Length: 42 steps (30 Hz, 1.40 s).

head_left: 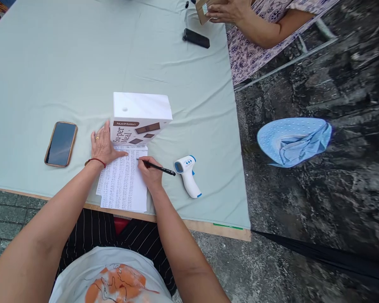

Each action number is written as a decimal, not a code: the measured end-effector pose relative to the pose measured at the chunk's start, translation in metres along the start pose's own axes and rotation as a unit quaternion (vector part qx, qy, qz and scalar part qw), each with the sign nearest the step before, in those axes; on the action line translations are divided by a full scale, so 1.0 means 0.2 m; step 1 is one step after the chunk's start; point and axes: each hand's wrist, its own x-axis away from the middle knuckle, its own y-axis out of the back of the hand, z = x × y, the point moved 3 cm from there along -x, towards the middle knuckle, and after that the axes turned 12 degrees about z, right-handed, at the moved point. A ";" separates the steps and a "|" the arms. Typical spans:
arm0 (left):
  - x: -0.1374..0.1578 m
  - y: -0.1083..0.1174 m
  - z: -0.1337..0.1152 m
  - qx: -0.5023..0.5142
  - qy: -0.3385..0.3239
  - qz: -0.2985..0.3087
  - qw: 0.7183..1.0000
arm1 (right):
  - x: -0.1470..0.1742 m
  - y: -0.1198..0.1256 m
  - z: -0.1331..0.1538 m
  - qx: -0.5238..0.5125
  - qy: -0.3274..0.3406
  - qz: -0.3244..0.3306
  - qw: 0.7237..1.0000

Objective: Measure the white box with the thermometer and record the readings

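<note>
My right hand (151, 173) grips a black pen (160, 168), its tip on a sheet of paper (123, 185) covered in dense rows of handwriting. A second sheet edge shows under it at the left. My left hand (103, 145) lies with fingers stretched out, its thumb on the paper and its fingers along the left side of a white box (142, 105). The box stands at the paper's top edge and reads "NutriMotion Super Meal". Whether the fingers press against the box I cannot tell.
A smartphone (61, 144) lies left; a white infrared thermometer (188, 176) lies right. A black case (196, 38) sits farther back on the cloth-covered table (66, 54). Another person's hand (229, 11) holds a brown box (202, 11). A blue hat (293, 141) is beyond the table's right edge.
</note>
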 end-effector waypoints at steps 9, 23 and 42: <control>0.00 0.00 0.00 -0.002 0.001 0.006 1.000 | 0.00 0.01 0.02 0.013 0.008 -0.003 1.000; 0.00 0.01 -0.01 0.004 0.003 0.011 1.000 | 0.00 0.01 0.01 -0.001 0.000 -0.008 1.000; 0.01 0.04 -0.05 -0.020 0.031 0.029 0.999 | 0.00 0.01 0.01 0.013 -0.002 -0.018 1.000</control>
